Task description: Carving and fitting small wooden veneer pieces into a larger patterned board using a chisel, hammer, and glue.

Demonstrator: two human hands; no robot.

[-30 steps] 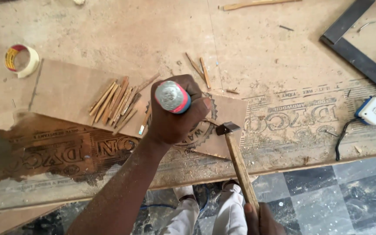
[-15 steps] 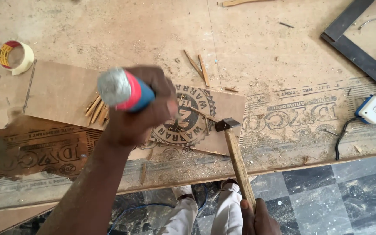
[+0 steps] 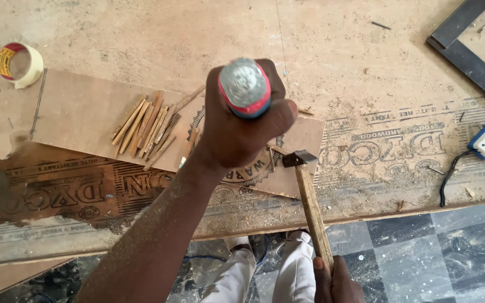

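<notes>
My left hand (image 3: 242, 134) is wrapped tight round a red-and-blue-banded tool handle (image 3: 245, 87) over the plywood offcut (image 3: 85, 112), right hand (image 3: 335, 280) fisted on the hammer (image 3: 310, 196) shaft's end; both look stiff, hammer head-heavy.

The right hand (image 3: 338, 283) is cut off by the bottom edge; the tool (image 3: 245, 87) in the left hand (image 3: 242, 132) seems blurred.

The tool handle (image 3: 245, 87) is showing a silver-grey end ringed in red and blue, and the hammer (image 3: 308, 196) is showing a dark head on a pale brown wooden shaft. The tape roll (image 3: 19, 64) near the plywood sheet's (image 3: 141, 33) left edge is looking cream with red and yellow inside. The floor (image 3: 433, 252) is showing black and grey checks.
</notes>
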